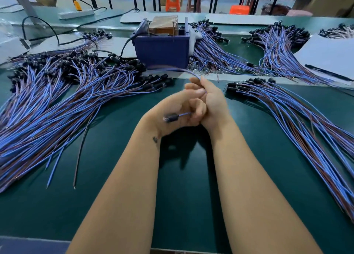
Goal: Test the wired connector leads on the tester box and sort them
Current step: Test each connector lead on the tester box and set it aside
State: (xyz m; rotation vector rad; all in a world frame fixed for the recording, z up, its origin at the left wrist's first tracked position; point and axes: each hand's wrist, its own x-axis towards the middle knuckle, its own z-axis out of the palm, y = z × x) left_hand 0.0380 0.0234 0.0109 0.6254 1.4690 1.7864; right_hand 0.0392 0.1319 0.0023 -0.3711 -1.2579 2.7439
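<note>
Both hands meet above the green bench, just in front of the blue tester box. My right hand grips a blue-and-brown lead; its wire arcs up and left from my fingers toward the box, blurred. The lead's black connector hangs over my left palm. My left hand curls its fingers against the right hand, around the same lead. A big heap of leads lies to the left, and a smaller fan of leads lies to the right.
More bundles of leads lie behind and right of the box, with another bundle farther right. White sheets sit at the far right. Black cables and a power strip cross the back left.
</note>
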